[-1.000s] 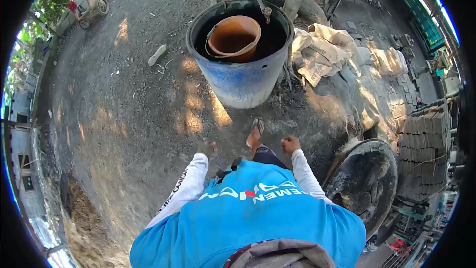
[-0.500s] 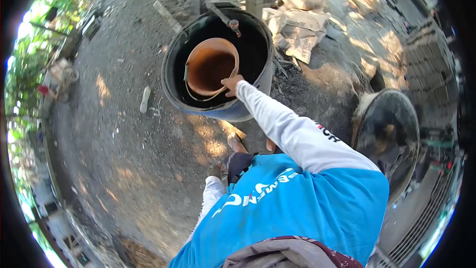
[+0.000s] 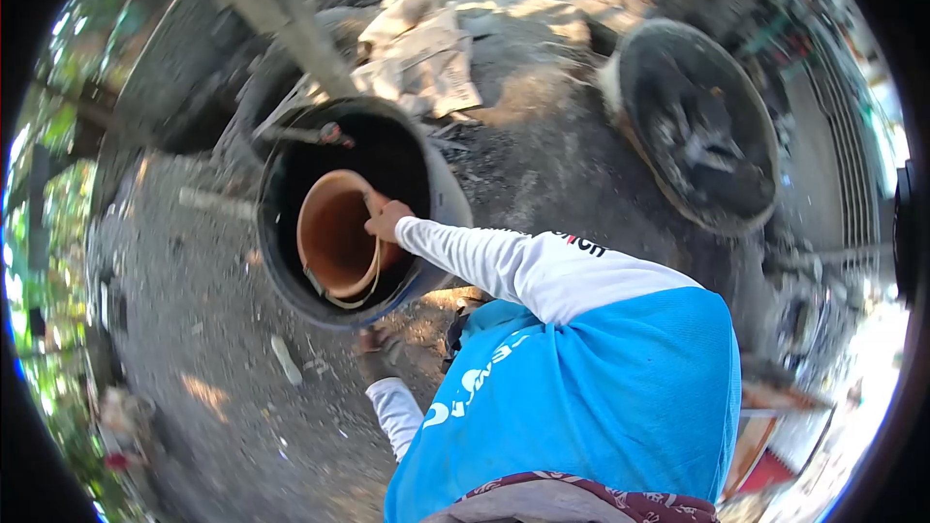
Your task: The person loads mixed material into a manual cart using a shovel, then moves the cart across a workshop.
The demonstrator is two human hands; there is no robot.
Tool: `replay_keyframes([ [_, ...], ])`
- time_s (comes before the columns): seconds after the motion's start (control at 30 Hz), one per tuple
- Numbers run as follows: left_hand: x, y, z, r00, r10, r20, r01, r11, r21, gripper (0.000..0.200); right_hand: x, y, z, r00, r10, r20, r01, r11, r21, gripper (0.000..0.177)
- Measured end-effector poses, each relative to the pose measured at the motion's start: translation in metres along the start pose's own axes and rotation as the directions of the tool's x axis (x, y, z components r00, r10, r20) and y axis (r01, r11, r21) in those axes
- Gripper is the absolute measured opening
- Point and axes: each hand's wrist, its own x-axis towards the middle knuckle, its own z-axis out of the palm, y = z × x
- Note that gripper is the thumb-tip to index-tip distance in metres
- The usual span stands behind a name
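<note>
An orange-brown bucket (image 3: 334,232) with a thin handle is tilted in the mouth of a large dark barrel (image 3: 273,276). My right hand (image 3: 389,220) is closed on the bucket's right rim, by the upper end of the handle. A pipe with a tap (image 3: 334,135) reaches over the barrel just above the bucket. Below the barrel's lower edge is my left hand (image 3: 373,349), blurred, its fingers too smeared to read, with nothing visible in it.
A wide round tub (image 3: 697,126) with dark wet contents stands at the upper right. Crumpled sacks (image 3: 421,53) lie behind the barrel, beside a slanting post (image 3: 291,15). A pale bottle (image 3: 285,360) lies on the ground at lower left.
The view has turned, so the barrel appears further left and the tub higher. My right hand is now on the bucket's rim instead of low by the handle. My left hand shows nearer the barrel.
</note>
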Motion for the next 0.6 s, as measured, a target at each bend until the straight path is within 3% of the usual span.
replay_keyframes([
  [0.07, 0.003, 0.044, 0.01, 0.988, 0.068, 0.142, -0.071, 0.997, 0.017, 0.048, -0.021, -0.013, -0.026, 0.995, 0.064, 0.083, -0.073, 0.992, 0.104, 0.045],
  [0.13, -0.005, 0.067, 0.029, 0.98, 0.101, 0.172, -0.103, 0.995, -0.002, 0.051, -0.03, -0.018, -0.042, 0.985, 0.069, 0.16, -0.098, 0.979, 0.181, 0.041],
  [0.27, -0.02, 0.108, 0.078, 0.957, 0.205, 0.203, -0.195, 0.979, -0.067, 0.056, -0.039, -0.032, -0.061, 0.978, -0.036, 0.203, -0.013, 0.972, 0.235, 0.038],
  [0.4, -0.011, 0.122, 0.099, 0.949, 0.252, 0.19, -0.235, 0.966, -0.112, 0.061, -0.039, -0.037, -0.078, 0.97, -0.19, 0.151, 0.146, 0.954, 0.261, 0.043],
  [0.43, -0.012, 0.12, 0.104, 0.949, 0.256, 0.184, -0.231, 0.962, -0.143, 0.058, -0.032, -0.032, -0.074, 0.972, -0.2, 0.124, 0.157, 0.942, 0.295, 0.043],
  [0.53, 0.014, 0.113, 0.102, 0.944, 0.234, 0.233, -0.2, 0.967, -0.16, 0.042, -0.037, -0.025, -0.077, 0.942, -0.209, 0.263, 0.157, 0.966, 0.205, 0.043],
  [0.57, 0.021, 0.103, 0.098, 0.913, 0.358, 0.197, -0.347, 0.934, -0.088, 0.039, -0.034, -0.018, -0.068, 0.939, -0.219, 0.266, 0.18, 0.97, 0.163, 0.042],
  [0.6, 0.019, 0.097, 0.106, 0.911, 0.371, 0.178, -0.364, 0.929, -0.074, 0.037, -0.026, -0.007, -0.057, 0.932, -0.234, 0.278, 0.209, 0.971, 0.117, 0.041],
])
